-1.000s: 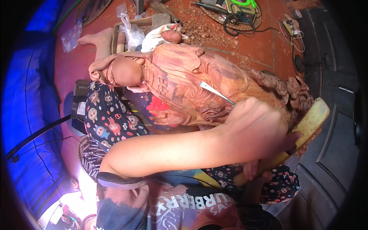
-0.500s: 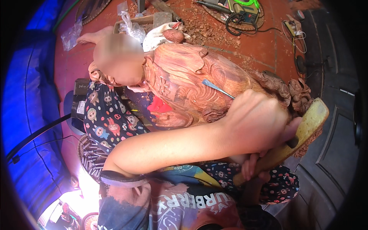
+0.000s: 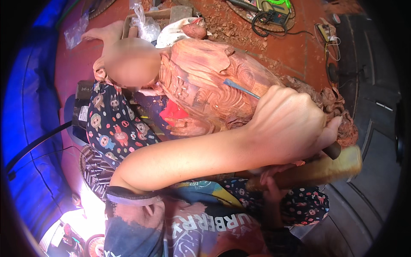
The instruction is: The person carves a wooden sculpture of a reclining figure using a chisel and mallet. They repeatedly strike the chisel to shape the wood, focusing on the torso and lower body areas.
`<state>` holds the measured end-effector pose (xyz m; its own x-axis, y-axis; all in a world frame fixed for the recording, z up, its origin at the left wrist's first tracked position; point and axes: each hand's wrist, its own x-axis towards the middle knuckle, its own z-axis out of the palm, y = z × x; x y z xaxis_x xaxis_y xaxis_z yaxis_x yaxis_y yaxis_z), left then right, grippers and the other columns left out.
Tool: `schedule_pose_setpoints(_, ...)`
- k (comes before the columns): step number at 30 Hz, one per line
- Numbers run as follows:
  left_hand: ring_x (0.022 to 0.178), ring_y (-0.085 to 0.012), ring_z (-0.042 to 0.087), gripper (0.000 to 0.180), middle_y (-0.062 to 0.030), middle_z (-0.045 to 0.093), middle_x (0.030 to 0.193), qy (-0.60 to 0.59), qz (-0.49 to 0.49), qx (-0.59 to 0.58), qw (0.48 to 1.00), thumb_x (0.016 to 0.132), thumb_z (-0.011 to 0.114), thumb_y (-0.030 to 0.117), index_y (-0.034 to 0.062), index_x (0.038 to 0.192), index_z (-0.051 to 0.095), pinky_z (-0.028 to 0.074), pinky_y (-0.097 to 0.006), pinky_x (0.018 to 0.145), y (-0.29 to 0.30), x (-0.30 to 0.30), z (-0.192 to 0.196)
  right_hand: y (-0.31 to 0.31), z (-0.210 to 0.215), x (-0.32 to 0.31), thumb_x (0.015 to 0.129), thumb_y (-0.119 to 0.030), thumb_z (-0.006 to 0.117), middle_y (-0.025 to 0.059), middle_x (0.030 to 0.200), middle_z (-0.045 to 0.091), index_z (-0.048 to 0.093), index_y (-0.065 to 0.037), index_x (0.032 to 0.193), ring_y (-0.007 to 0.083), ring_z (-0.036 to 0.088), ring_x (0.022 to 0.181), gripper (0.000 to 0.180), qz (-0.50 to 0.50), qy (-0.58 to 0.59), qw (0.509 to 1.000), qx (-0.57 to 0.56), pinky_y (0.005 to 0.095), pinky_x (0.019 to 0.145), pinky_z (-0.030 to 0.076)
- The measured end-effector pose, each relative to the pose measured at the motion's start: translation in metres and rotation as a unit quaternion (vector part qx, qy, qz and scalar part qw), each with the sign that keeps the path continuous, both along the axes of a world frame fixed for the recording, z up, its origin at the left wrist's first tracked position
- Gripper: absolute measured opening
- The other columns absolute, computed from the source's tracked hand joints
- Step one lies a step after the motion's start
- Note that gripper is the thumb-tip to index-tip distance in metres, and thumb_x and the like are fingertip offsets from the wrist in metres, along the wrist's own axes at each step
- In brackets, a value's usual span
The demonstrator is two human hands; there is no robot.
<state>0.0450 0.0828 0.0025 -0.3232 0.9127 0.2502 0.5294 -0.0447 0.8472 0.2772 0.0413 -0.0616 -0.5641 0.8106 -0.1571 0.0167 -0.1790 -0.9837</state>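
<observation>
Right hand mostly behind left forearm

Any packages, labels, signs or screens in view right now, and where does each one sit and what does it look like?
Clear plastic bag: on the red floor at far upper left, crumpled, see-through.
Second clear plastic bag: top centre by a wooden box, bunched, shiny.
Dark box: at the left beside the patterned trousers, black, with a small pale label on its side.
Green and black device: top edge, with a coiled black cable; whether it has a screen cannot be told.
</observation>
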Motion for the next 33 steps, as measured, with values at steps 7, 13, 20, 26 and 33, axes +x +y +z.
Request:
schedule_pose_setpoints(7, 0.043, -0.0306, 0.055, 0.046, -0.0131, 0.053, 0.045, -0.037, 0.008, 0.002, 0.999, 0.080, 0.057, 0.034, 0.0048, 0.045, 0.059, 0.041, -0.042, 0.048, -0.002, -0.001, 0.000, -0.001, -0.009, 0.002, 0.085, -0.008, 0.050, 0.0115, 0.075, 0.049, 0.038, -0.001, 0.111, 0.0179, 0.050, 0.061, 0.029, -0.020, 0.071, 0.997, -0.013, 0.0301, 0.056, 0.044)
schedule_pose_setpoints(13, 0.047, -0.0325, 0.057, 0.046, -0.0136, 0.054, 0.046, -0.037, -0.004, -0.023, 0.999, 0.082, 0.054, 0.035, 0.0052, 0.048, 0.061, 0.043, -0.042, 0.051, 0.000, -0.006, 0.003, 0.001, -0.006, 0.007, 0.085, -0.004, 0.049, 0.0128, 0.076, 0.052, 0.034, 0.003, 0.122, 0.0183, 0.052, 0.060, 0.041, -0.006, -0.002, 1.000, 0.005, 0.0307, 0.057, 0.045)
schedule_pose_setpoints(20, 0.039, -0.0307, 0.052, 0.051, -0.0115, 0.051, 0.042, 0.017, 0.041, 0.022, 0.999, 0.087, 0.050, 0.036, 0.0079, 0.046, 0.058, 0.042, -0.041, 0.041, 0.001, -0.007, -0.003, -0.002, -0.006, 0.006, 0.084, -0.005, 0.053, 0.0107, 0.072, 0.049, 0.036, 0.001, 0.113, 0.0188, 0.051, 0.058, 0.035, -0.037, -0.029, 0.999, -0.019, 0.0306, 0.057, 0.046)
schedule_pose_setpoints(26, 0.045, -0.0319, 0.057, 0.044, -0.0153, 0.054, 0.047, -0.014, -0.001, -0.036, 0.999, 0.083, 0.054, 0.033, 0.0057, 0.050, 0.063, 0.043, -0.040, 0.049, -0.002, -0.015, 0.001, -0.005, 0.001, -0.005, 0.081, -0.002, 0.056, 0.0101, 0.074, 0.049, 0.036, -0.003, 0.108, 0.0182, 0.051, 0.059, 0.034, -0.044, -0.051, 0.998, -0.017, 0.0307, 0.056, 0.046)
schedule_pose_setpoints(33, 0.045, -0.0315, 0.056, 0.042, -0.0127, 0.054, 0.046, -0.033, 0.013, -0.002, 0.999, 0.082, 0.055, 0.034, 0.0058, 0.052, 0.065, 0.042, -0.040, 0.049, -0.001, -0.017, 0.002, -0.002, -0.001, -0.007, 0.082, -0.008, 0.060, 0.0110, 0.074, 0.050, 0.038, -0.004, 0.103, 0.0196, 0.052, 0.058, 0.031, -0.012, 0.007, 1.000, -0.014, 0.0318, 0.055, 0.047)
